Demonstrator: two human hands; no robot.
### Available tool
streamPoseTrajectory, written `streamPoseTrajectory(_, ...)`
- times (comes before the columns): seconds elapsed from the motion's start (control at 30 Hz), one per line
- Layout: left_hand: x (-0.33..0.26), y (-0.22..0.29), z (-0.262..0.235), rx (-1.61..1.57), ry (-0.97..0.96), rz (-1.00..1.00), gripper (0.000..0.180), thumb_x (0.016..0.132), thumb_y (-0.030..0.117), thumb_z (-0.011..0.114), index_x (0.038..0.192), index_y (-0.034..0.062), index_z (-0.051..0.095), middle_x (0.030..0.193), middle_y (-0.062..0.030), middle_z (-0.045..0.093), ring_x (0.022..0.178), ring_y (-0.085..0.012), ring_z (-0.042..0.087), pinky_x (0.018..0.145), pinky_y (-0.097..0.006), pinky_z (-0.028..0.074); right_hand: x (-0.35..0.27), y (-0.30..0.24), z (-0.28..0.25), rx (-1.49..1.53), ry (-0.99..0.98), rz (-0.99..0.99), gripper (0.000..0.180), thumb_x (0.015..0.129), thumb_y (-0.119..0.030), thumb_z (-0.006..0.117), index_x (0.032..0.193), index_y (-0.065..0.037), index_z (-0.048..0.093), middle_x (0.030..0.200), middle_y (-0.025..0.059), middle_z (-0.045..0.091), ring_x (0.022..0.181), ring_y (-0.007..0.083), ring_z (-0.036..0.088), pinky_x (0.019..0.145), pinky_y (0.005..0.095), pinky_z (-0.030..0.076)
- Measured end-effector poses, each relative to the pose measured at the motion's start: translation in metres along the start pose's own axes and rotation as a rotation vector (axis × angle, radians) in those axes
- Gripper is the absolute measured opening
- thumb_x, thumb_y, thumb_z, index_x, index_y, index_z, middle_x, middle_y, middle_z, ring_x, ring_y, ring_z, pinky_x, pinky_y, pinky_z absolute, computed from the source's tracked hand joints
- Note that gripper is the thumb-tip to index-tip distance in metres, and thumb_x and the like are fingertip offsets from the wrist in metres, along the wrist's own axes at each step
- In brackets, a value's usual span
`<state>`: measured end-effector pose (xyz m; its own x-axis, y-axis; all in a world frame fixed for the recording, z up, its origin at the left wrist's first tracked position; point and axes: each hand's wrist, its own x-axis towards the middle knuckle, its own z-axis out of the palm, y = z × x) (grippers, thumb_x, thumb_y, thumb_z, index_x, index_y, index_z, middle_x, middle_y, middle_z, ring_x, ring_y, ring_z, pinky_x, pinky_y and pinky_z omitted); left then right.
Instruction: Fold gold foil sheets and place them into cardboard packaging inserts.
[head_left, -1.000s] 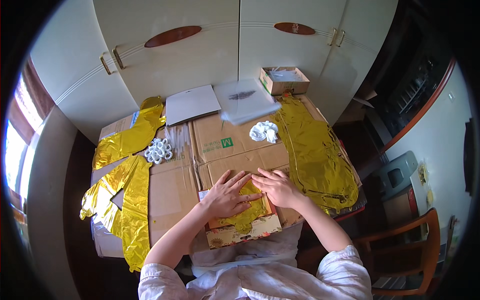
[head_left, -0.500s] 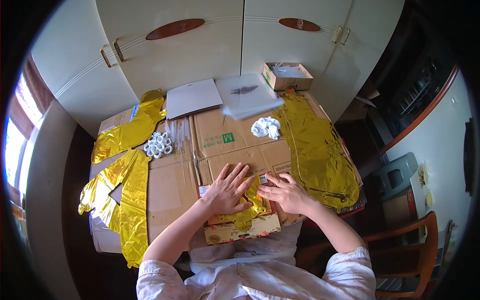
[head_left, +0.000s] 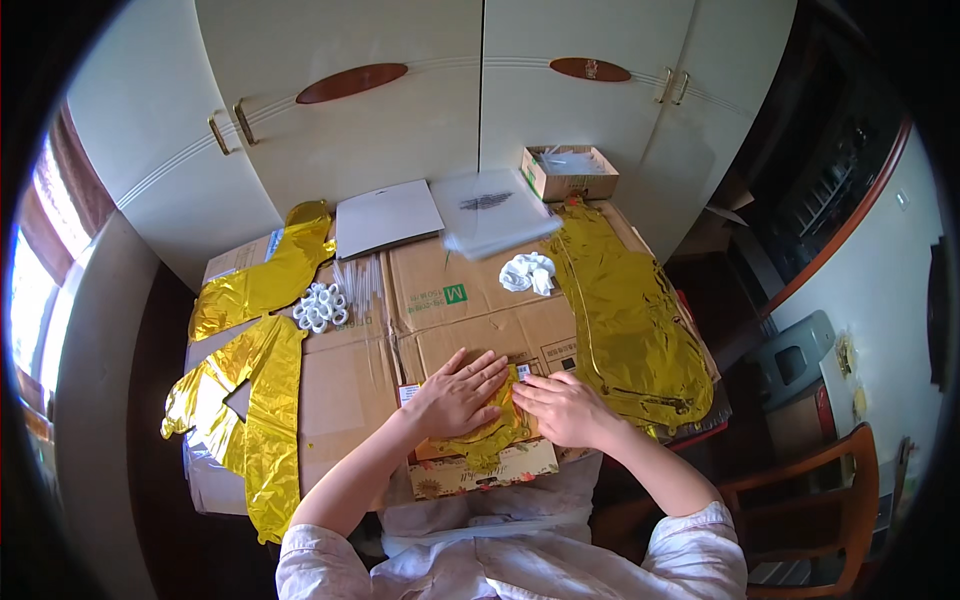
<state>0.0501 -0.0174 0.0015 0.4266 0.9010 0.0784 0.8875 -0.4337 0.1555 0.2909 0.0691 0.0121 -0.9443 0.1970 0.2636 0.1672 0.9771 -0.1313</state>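
Observation:
Between my hands lies a small gold foil balloon [head_left: 488, 444], flat and creased, on a printed cardboard piece [head_left: 525, 465] with a leaf pattern at the table's near edge. My left hand [head_left: 462, 393] rests palm down on the foil, its fingers stretched forward and the thumb pointing inward. On the foil's right side, my right hand [head_left: 562, 408] lies low with its fingers reaching toward the left hand. The fingertips of the two hands almost meet. Both palms cover part of the foil and of the cardboard beneath it.
Large gold foil balloons lie at left [head_left: 262, 400] and right [head_left: 640, 320]. White rings [head_left: 321, 307], clear straws [head_left: 358, 284], crumpled white gloves or cloth [head_left: 527, 274], a grey-white board [head_left: 388, 220], plastic bags [head_left: 495, 215] and an open box [head_left: 570, 177] stand farther back. A wooden chair [head_left: 850, 500] is at right.
My right hand's fingers have drawn closer together and slid slightly left. The left hand keeps pressing the foil with its fingers less spread. The whole view has tilted up slightly.

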Motion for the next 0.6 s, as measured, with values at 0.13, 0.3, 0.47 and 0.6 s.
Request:
streamPoseTrajectory(0.13, -0.003, 0.001, 0.003, 0.058, 0.014, -0.01, 0.064, 0.1, 0.047, 0.033, 0.148, 0.0041, 0.033, 0.156, -0.0097, 0.03, 0.146, -0.022, 0.023, 0.12, -0.045, 0.014, -0.008, -0.036, -0.003, -0.062, -0.139, -0.1, 0.075, 0.093, -0.065, 0.037, 0.139, -0.006, 0.048, 0.145, 0.0115, 0.047, 0.135, 0.0275, 0.042, 0.115, 0.0471, 0.026)
streamPoseTrajectory(0.3, -0.001, 0.002, 0.004, 0.04, 0.016, 0.006, 0.062, 0.099, 0.044, 0.036, 0.15, 0.0088, 0.03, 0.157, -0.0096, 0.029, 0.146, -0.023, 0.023, 0.119, -0.048, 0.014, -0.021, -0.078, 0.01, 0.029, -0.091, -0.182, 0.062, 0.087, -0.055, 0.058, 0.135, -0.016, 0.054, 0.143, 0.0061, 0.048, 0.135, 0.0258, 0.04, 0.114, 0.0499, 0.028)
streamPoseTrajectory(0.47, 0.0, 0.003, -0.001, 0.031, -0.005, 0.009, 0.063, 0.097, 0.046, 0.039, 0.151, 0.0157, 0.029, 0.157, -0.0074, 0.029, 0.146, -0.0267, 0.023, 0.118, -0.051, 0.014, -0.025, -0.081, 0.028, -0.01, -0.02, -0.113, 0.051, 0.085, -0.044, 0.063, 0.133, -0.027, 0.057, 0.144, 0.0035, 0.046, 0.137, 0.0246, 0.036, 0.112, 0.0567, 0.027)
streamPoseTrajectory(0.6, 0.0, 0.003, -0.004, 0.095, -0.014, 0.027, 0.064, 0.095, 0.052, 0.04, 0.152, 0.0234, 0.029, 0.157, -0.0046, 0.029, 0.146, -0.0275, 0.023, 0.118, -0.052, 0.013, -0.021, -0.077, 0.024, 0.11, -0.016, -0.056, 0.046, 0.087, -0.043, 0.062, 0.132, -0.035, 0.057, 0.15, 0.0033, 0.04, 0.142, 0.028, 0.029, 0.11, 0.0633, 0.025)
